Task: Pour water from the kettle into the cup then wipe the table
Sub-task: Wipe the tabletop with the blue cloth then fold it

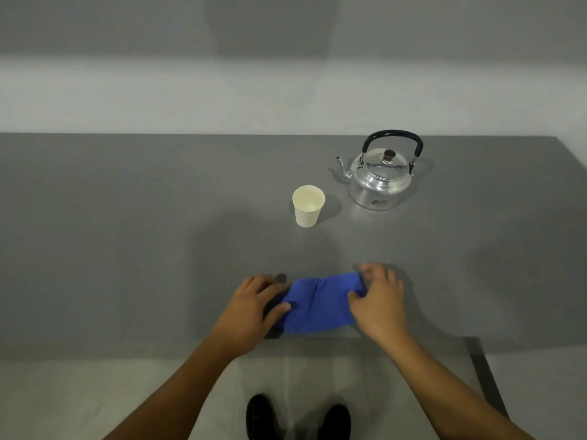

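Cloth (319,301), lower centre: your left hand (251,312) and right hand (378,304) pinch its ends. Wide wiping could topple the cup (308,206) above.

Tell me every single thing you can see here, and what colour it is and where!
kettle: one, shiny silver with black handle, far right of table, upright
cup: one, white paper, middle of table, left of kettle
cloth: one, blue, near table edge, between both hands
table: one, grey
shoes: two, black, on floor below
left hand: one, on cloth's left end
right hand: one, on cloth's right end
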`<action>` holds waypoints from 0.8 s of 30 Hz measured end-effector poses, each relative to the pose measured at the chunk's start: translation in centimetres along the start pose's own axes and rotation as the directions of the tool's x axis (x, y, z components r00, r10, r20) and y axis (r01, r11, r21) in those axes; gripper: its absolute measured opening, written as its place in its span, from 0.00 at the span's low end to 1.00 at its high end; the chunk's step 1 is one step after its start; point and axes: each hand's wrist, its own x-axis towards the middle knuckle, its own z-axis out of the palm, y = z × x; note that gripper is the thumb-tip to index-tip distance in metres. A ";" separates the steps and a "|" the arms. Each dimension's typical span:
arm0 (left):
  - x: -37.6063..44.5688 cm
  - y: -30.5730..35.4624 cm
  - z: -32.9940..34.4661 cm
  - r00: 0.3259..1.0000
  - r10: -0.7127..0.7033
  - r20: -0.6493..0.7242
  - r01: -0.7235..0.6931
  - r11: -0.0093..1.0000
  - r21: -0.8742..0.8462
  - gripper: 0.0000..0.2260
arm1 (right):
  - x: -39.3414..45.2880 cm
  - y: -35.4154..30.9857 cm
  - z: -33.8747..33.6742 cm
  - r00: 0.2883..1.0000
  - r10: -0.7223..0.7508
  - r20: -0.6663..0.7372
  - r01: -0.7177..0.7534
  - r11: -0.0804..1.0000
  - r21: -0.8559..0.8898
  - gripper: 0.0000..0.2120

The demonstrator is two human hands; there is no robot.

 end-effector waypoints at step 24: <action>-2.1 -8.5 -1.4 0.976 -0.165 -0.141 0.195 0.952 0.234 0.29 | -0.5 4.3 4.0 0.884 -0.442 0.152 0.467 0.832 -0.299 0.23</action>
